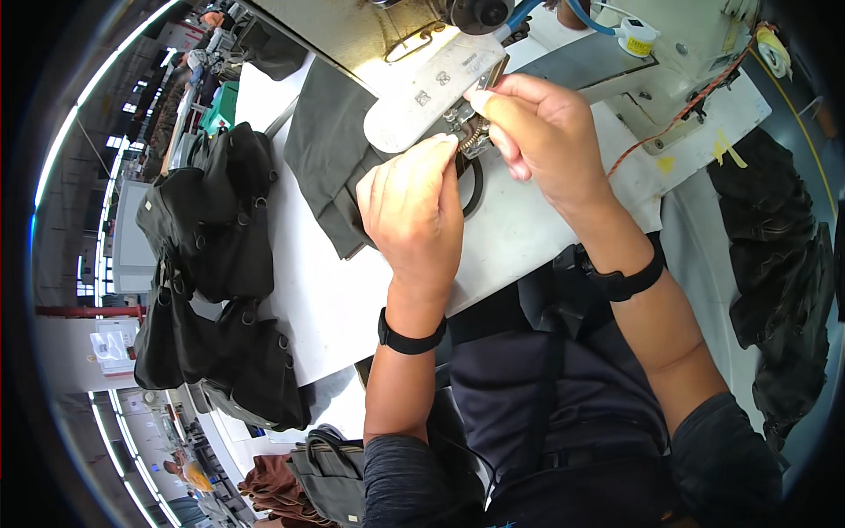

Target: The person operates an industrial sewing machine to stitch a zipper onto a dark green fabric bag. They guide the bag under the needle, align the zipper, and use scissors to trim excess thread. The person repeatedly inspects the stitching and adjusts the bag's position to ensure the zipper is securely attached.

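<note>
A white sewing machine head [422,92] reaches over a white worktable [502,246], and a dark fabric piece [326,150] lies under it. My left hand [414,202] is closed, with thumb and fingertips pinched just left of the metal presser foot area [468,132], where small brass-coloured teeth or coils show. My right hand [554,141] is closed too, its fingertips at the right side of the needle area, against the machine head's end. What each hand grips is hidden or too small to name. A dark curved strap [472,194] shows between the hands.
Dark bags [211,229] are piled at the left, with a grey-green bag [326,484] and brown fabric [273,484] below. More dark material [761,264] hangs at the right. An orange cord [660,132] runs beside the machine. Other workers [194,475] appear at the far left.
</note>
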`<state>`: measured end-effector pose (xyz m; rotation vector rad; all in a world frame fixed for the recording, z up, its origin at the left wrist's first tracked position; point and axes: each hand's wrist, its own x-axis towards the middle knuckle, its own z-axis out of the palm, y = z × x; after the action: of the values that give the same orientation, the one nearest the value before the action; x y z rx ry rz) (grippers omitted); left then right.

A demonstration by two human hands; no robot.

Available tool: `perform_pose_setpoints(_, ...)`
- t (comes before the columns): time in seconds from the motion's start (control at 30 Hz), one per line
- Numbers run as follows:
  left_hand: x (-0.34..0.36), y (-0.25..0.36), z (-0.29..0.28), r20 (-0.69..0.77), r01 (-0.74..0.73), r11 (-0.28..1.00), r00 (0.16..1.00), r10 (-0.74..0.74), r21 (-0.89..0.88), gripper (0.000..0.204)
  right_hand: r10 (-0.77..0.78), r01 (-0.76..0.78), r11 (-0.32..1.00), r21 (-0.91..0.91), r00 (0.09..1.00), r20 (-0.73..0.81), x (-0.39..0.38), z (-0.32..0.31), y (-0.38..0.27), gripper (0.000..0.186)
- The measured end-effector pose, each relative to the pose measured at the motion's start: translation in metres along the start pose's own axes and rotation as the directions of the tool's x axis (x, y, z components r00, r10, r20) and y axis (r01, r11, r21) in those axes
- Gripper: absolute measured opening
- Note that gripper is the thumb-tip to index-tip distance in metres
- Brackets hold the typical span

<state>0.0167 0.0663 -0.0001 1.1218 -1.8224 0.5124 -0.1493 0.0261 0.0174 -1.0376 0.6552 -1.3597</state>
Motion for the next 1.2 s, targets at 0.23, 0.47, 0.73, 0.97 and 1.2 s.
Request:
perform_pose_setpoints(0.23, 0.0, -0.001, 0.0, -0.009, 0.004, 1.0, 1.0, -0.004, -0.024, 0.025, -0.016, 0.022, 0.995, -0.098, 0.998, 0.063, 0.002, -0.001, -0.004, 0.022)
perform_pose_setpoints(0.47, 0.006, 0.001, -0.008, 0.057, -0.004, 1.0, 0.998, 0.004, 0.003, 0.023, -0.008, 0.016, 0.996, -0.088, 0.995, 0.097, 0.004, -0.007, -0.001, 0.017)
perform_pose_setpoints(0.73, 0.011, 0.004, -0.01, 0.081, 0.02, 1.0, 0.997, -0.021, 0.007, 0.014, -0.011, 0.023, 0.991, -0.13, 0.996, 0.09, 0.003, -0.006, -0.002, 0.014)
perform_pose_setpoints(0.97, 0.01, 0.001, -0.008, 0.056, 0.025, 1.0, 0.998, -0.026, 0.01, 0.014, 0.002, 0.012, 0.988, -0.155, 0.996, 0.089, 0.002, -0.004, -0.002, 0.016)
perform_pose_setpoints(1.2, 0.014, 0.003, -0.006, 0.083, 0.062, 0.997, 0.994, -0.065, 0.039, 0.013, -0.001, 0.013, 0.987, -0.159, 0.997, 0.073, 0.002, -0.004, -0.002, 0.016)
